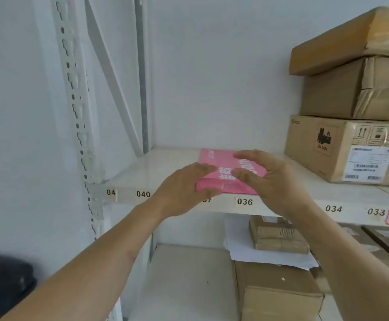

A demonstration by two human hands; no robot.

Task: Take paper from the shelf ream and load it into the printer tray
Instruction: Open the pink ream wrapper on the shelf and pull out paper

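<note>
Both our hands are spread open on the pink ream [226, 172] — left hand [184, 188] at its near corner, right hand [265, 179] on top. Lying flat at the shelf [147, 172] front, it looks dense, slick-wrapped — best gripped under both ends.

Number stickers read along shelf front edge [281, 206], left to right: "04" (cut off), "040", partly hidden number ending in "7", "036", "034", "033". Pink ream wrapper [219, 163]: white lettering seen upside down, mostly covered by hands, not legible. Bottom cardboard box [316, 144] at right: "PICO" printed at upper corner, "UN 3481" under black hazard symbol; upward-arrow handling marks printed on adjacent face. White shipping label [367, 166] with barcodes on same box: print too small to read.
</note>
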